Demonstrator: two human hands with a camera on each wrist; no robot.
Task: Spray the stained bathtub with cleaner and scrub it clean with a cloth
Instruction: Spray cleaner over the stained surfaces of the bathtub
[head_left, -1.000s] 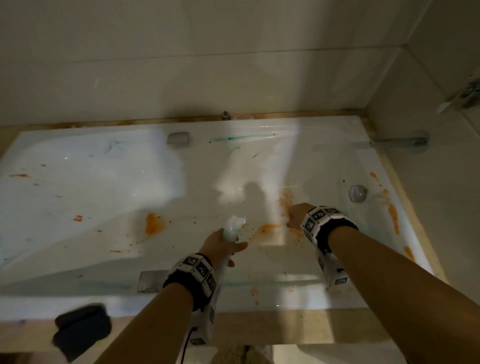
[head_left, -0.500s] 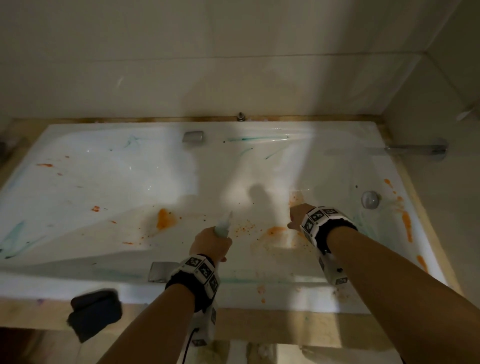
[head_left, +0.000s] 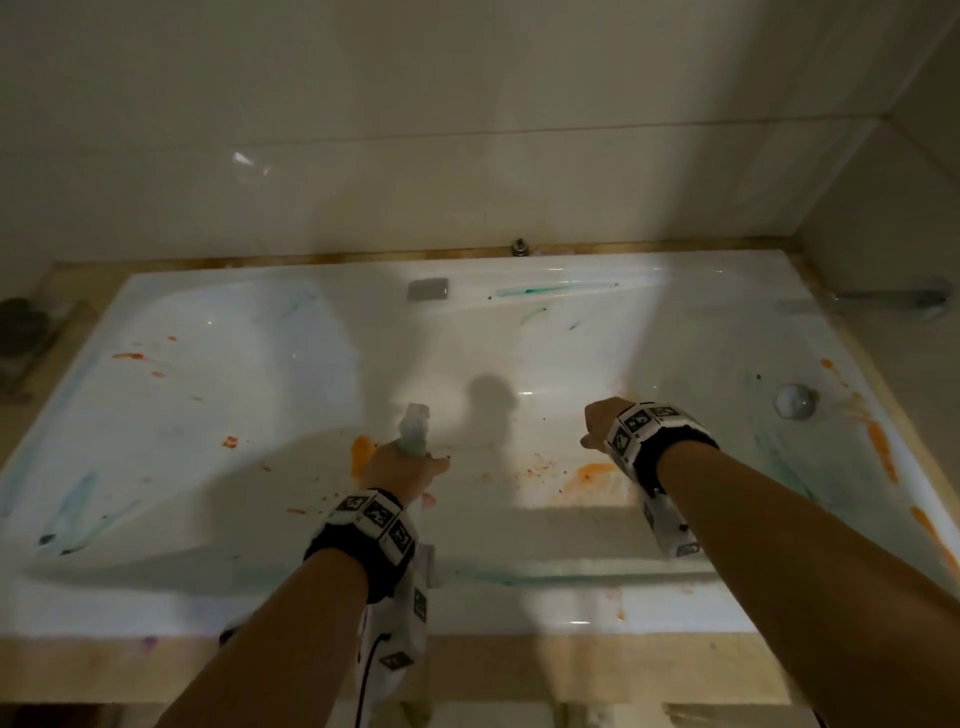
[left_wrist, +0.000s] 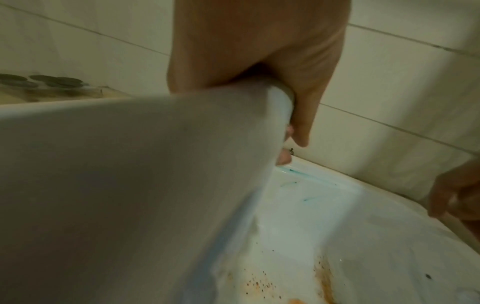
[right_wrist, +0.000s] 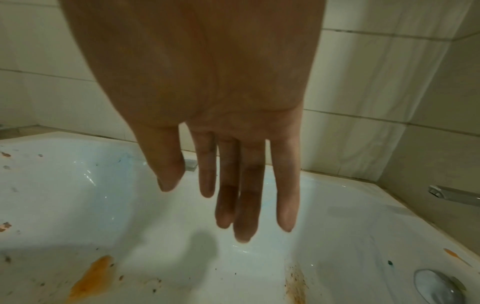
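- Left hand (head_left: 400, 467) is wrapped round the neck of the spray bottle (head_left: 413, 428), over the middle of the tub floor, near side.
- Left wrist view: the bottle body (left_wrist: 135, 185) fills most of the frame, with the thumb (left_wrist: 302, 115) curled over its shoulder. Nozzle is hidden there; only the head view shows the pale spray head sticking out past the knuckles.
- Bottle's long axis runs along the forearm, head end pointing away from the person toward the far tub wall, body tucked under the wrist.
- Right hand (head_left: 600, 423) holds nothing. Head view shows only its back and wrist; the right wrist view shows the fingers (right_wrist: 249, 193) straight and relaxed, hanging above the tub floor, not touching it.
- Bathtub (head_left: 156, 597): the near rim runs across the bottom of the head view, both forearms reaching over it.
- Orange stains (head_left: 592, 473) sit on the floor between the hands, with another (head_left: 361, 454) just left of the left hand. Right wrist view adds a brown speckled smear (right_wrist: 296, 286) beside the drain (right_wrist: 439, 288).
- Drain lies right of the right hand, apart from it, near the right tub wall.
- Green streaks (head_left: 556, 288) on the far wall, grey overflow plate (head_left: 428, 289) left of them.
- Spout (head_left: 883, 300) projects from the right wall over the tub's far right corner.
- Tiled wall (head_left: 467, 156) closes the far side.
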